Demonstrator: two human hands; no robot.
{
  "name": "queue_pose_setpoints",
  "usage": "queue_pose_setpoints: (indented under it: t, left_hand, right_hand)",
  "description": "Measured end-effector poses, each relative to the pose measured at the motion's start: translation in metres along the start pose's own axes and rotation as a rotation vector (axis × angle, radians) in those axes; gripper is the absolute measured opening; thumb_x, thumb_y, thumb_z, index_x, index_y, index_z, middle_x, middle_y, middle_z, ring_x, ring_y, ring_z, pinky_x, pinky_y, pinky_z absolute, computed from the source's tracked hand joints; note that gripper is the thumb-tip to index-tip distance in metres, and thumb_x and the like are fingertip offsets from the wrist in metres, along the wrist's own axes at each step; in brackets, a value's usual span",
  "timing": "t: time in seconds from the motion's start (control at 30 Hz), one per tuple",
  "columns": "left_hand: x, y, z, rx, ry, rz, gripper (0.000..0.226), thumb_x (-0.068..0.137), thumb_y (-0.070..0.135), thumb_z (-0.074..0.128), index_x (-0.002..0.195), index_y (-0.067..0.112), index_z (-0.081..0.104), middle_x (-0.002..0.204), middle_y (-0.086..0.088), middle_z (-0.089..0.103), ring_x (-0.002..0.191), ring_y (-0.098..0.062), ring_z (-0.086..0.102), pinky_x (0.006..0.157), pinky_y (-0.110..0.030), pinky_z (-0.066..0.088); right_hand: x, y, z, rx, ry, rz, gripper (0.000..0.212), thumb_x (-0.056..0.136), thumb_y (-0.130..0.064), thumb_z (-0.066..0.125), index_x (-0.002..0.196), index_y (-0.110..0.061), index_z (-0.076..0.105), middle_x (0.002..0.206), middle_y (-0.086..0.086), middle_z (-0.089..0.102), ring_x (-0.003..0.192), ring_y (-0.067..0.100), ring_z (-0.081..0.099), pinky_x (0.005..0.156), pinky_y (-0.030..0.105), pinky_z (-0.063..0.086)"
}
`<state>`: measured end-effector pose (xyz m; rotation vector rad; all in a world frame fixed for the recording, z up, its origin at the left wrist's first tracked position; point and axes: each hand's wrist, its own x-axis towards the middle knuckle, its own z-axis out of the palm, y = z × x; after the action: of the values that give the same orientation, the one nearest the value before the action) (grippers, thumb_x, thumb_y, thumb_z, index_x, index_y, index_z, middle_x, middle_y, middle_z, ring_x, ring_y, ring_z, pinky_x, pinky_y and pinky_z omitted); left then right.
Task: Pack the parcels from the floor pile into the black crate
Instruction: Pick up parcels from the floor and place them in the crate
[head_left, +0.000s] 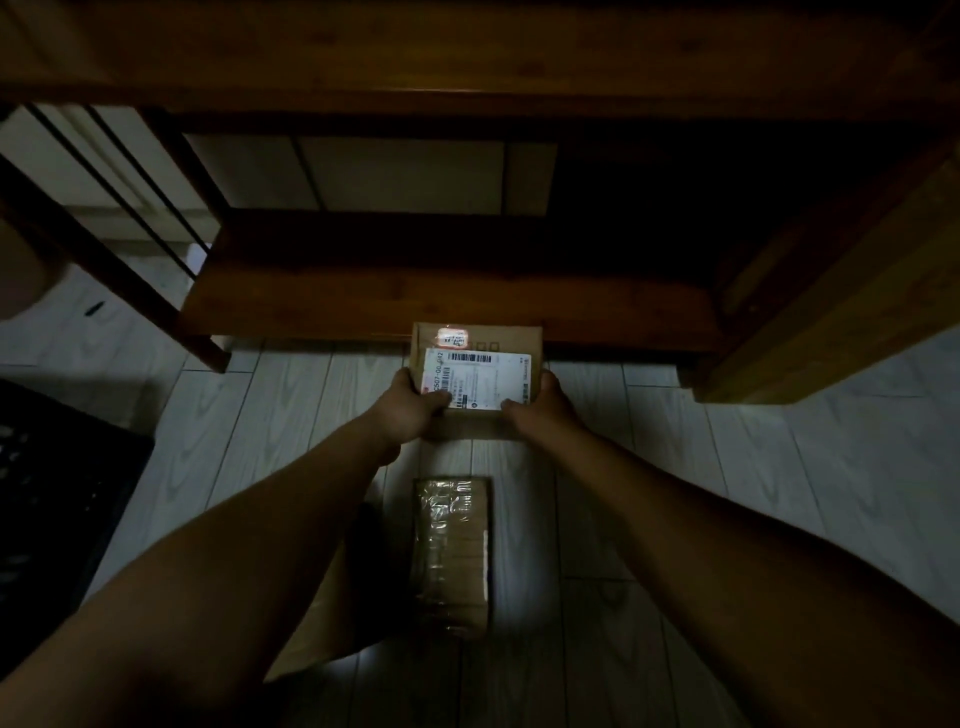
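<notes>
Parcel wrapped in clear tape (451, 551) lies flat on the pale plank floor (727, 519), nearest the camera, between the two forearms. Flat brown packet (322, 623) just left of it, partly hidden under the left forearm; can't tell whether the two touch. Black crate (57, 499) at the left edge, well apart from both, mostly out of frame, contents unreadable in the dark.

Further out: cardboard box (475, 374), top face up, with a white shipping label (480, 382) and a small red sticker (453, 336) above the label. Left hand (410, 410) grips the box's left edge, thumb lying on the label. Right hand (540, 405) grips the right edge, thumb over the label's lower right corner. Remaining fingers of both hands curl out of sight round the sides. Can't tell if the box is off the floor.

Behind it: low wooden shelf (415, 291); the box's far end is against its front edge. Thick wooden leg (831, 312) at right.
</notes>
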<state>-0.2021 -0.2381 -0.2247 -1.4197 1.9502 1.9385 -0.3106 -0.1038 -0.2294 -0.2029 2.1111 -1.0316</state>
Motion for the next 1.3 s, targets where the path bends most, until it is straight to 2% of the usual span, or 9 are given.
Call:
queue_pose_setpoints:
  t: [0.27, 0.4, 0.5, 0.67, 0.83, 0.97, 1.13, 1.2, 1.3]
  left_hand:
    - [-0.112, 0.063, -0.04, 0.036, 0.069, -0.017, 0.051, 0.091, 0.003, 0.052, 0.133, 0.013, 0.026, 0.132, -0.019, 0.051, 0.111, -0.031, 0.058, 0.081, -0.032, 0.05]
    - [-0.209, 0.133, -0.082, 0.044, 0.034, -0.019, 0.047, 0.091, 0.006, 0.054, 0.128, 0.016, 0.027, 0.127, -0.014, 0.054, 0.088, -0.016, 0.061, 0.067, -0.023, 0.052]
    - [-0.289, 0.192, -0.116, 0.057, 0.005, -0.016, 0.044, 0.091, 0.007, 0.054, 0.125, 0.021, 0.03, 0.126, -0.012, 0.055, 0.088, -0.014, 0.06, 0.066, -0.021, 0.051]
    - [-0.418, 0.278, -0.167, 0.087, -0.014, -0.009, 0.043, 0.093, 0.013, 0.052, 0.13, 0.024, 0.031, 0.119, 0.0, 0.057, 0.086, -0.008, 0.06, 0.064, -0.018, 0.05]
    - [-0.511, 0.329, -0.209, 0.073, -0.023, 0.042, 0.047, 0.094, 0.017, 0.052, 0.138, 0.021, 0.035, 0.131, -0.006, 0.056, 0.113, -0.024, 0.057, 0.097, -0.042, 0.048]
    - [-0.57, 0.346, -0.229, 0.09, 0.093, 0.101, 0.052, 0.095, 0.02, 0.051, 0.142, 0.025, 0.03, 0.131, -0.005, 0.054, 0.104, -0.022, 0.057, 0.068, -0.029, 0.05]
    - [-0.639, 0.357, -0.269, 0.069, 0.238, 0.134, 0.049, 0.091, 0.022, 0.056, 0.136, 0.022, 0.036, 0.117, -0.011, 0.062, 0.098, -0.03, 0.062, 0.083, -0.047, 0.054]
    - [-0.667, 0.36, -0.292, 0.061, 0.3, 0.166, 0.045, 0.09, 0.022, 0.058, 0.131, 0.023, 0.04, 0.106, -0.006, 0.065, 0.09, -0.026, 0.065, 0.081, -0.047, 0.056]
    - [-0.7, 0.363, -0.33, 0.054, 0.361, 0.215, 0.046, 0.089, 0.021, 0.058, 0.132, 0.024, 0.04, 0.101, -0.003, 0.066, 0.088, -0.025, 0.066, 0.076, -0.045, 0.057]
  right_hand:
    - [-0.115, -0.074, -0.034, -0.012, -0.034, 0.012, 0.069, 0.091, -0.007, 0.055, 0.149, -0.017, 0.018, 0.149, 0.01, 0.035, 0.133, 0.031, 0.039, 0.099, 0.038, 0.043]
    - [-0.207, -0.152, -0.067, -0.033, -0.048, 0.004, 0.065, 0.09, -0.007, 0.057, 0.145, -0.018, 0.024, 0.145, 0.009, 0.04, 0.13, 0.03, 0.043, 0.09, 0.031, 0.046]
    - [-0.285, -0.212, -0.091, -0.038, -0.04, 0.015, 0.065, 0.089, -0.009, 0.058, 0.144, -0.019, 0.025, 0.145, 0.008, 0.041, 0.13, 0.029, 0.043, 0.083, 0.025, 0.041]
    - [-0.409, -0.301, -0.125, -0.047, -0.05, 0.007, 0.067, 0.088, -0.011, 0.061, 0.144, -0.022, 0.027, 0.146, 0.005, 0.04, 0.133, 0.028, 0.04, 0.094, 0.032, 0.043]
    - [-0.499, -0.366, -0.142, -0.063, -0.07, -0.161, 0.072, 0.087, -0.011, 0.062, 0.145, -0.028, 0.024, 0.146, 0.001, 0.041, 0.133, 0.024, 0.04, 0.093, 0.027, 0.04]
    - [-0.551, -0.395, -0.145, -0.095, -0.047, -0.321, 0.062, 0.086, -0.011, 0.063, 0.139, -0.024, 0.033, 0.14, 0.002, 0.049, 0.126, 0.02, 0.048, 0.094, 0.032, 0.045]
    - [-0.61, -0.429, -0.141, -0.123, -0.1, -0.47, 0.057, 0.085, -0.016, 0.065, 0.132, -0.034, 0.038, 0.131, -0.008, 0.056, 0.12, 0.013, 0.053, 0.087, 0.024, 0.043]
    - [-0.636, -0.447, -0.134, -0.133, -0.125, -0.56, 0.061, 0.083, -0.015, 0.068, 0.133, -0.034, 0.036, 0.13, -0.01, 0.057, 0.12, 0.011, 0.053, 0.078, 0.016, 0.041]
    - [-0.671, -0.476, -0.119, -0.158, -0.163, -0.652, 0.076, 0.08, -0.018, 0.071, 0.141, -0.033, 0.026, 0.134, -0.009, 0.053, 0.122, 0.013, 0.049, 0.085, 0.022, 0.039]
